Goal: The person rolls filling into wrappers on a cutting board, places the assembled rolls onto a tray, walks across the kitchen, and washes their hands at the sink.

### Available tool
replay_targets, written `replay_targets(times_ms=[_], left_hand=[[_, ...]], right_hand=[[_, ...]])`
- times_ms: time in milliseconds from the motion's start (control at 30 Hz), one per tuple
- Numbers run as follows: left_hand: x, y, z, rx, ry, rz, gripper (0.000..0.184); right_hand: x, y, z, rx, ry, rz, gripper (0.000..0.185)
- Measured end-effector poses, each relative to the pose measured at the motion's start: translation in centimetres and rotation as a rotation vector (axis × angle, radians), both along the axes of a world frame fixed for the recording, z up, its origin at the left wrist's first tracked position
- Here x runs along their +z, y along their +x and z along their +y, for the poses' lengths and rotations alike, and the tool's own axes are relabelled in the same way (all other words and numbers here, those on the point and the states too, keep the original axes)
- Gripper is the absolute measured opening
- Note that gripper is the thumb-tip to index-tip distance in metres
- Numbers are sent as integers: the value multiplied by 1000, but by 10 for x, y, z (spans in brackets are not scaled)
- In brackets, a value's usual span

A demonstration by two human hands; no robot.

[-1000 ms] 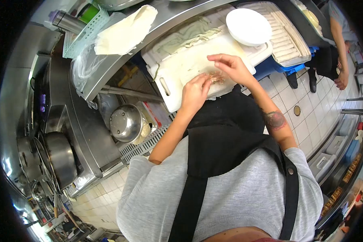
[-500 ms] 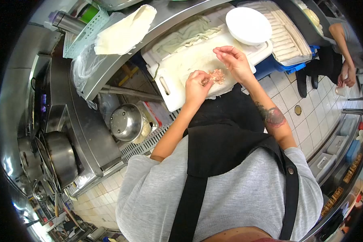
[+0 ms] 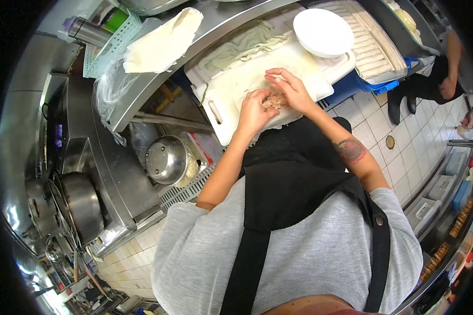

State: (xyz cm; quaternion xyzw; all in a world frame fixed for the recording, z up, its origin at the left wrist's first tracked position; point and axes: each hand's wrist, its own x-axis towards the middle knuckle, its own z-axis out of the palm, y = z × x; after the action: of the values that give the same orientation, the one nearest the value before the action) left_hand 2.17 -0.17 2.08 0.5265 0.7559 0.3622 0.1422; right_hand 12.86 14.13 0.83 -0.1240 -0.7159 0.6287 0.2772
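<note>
Mince (image 3: 274, 102), over board (image 3: 224, 126); left hand (image 3: 253, 110) curled against it, hold uncertain; right hand (image 3: 294, 93) cupped loosely, seemingly empty; even pressure advisable.

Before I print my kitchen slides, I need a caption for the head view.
Left hand and right hand flank a pinkish mixture over a white board, bowl beyond.

Mince (image 3: 274, 102) lies over the cutting board (image 3: 228, 126) between the left hand (image 3: 253, 111), at eight o'clock, and the right hand (image 3: 295, 94), at two. From the mince, a bowl (image 3: 324, 32) stands at one o'clock, a tray (image 3: 388, 80) at two, a cloth (image 3: 240, 47) at eleven.
</note>
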Motion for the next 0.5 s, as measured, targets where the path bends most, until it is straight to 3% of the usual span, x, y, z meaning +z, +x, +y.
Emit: replay_targets(times_ms=[67,200,367,500], left_hand=[[-4,-4,0,-36,26,56,58],[-5,-2,7,-36,71,54,49],[-11,6,13,39,89,-124,29],[-6,11,10,77,138,-169,28]], right_hand=[[12,3,6,23,-235,75,30],[36,24,19,196,654,-133,20],[8,34,22,143,695,-102,11],[10,37,29,139,695,-160,13]])
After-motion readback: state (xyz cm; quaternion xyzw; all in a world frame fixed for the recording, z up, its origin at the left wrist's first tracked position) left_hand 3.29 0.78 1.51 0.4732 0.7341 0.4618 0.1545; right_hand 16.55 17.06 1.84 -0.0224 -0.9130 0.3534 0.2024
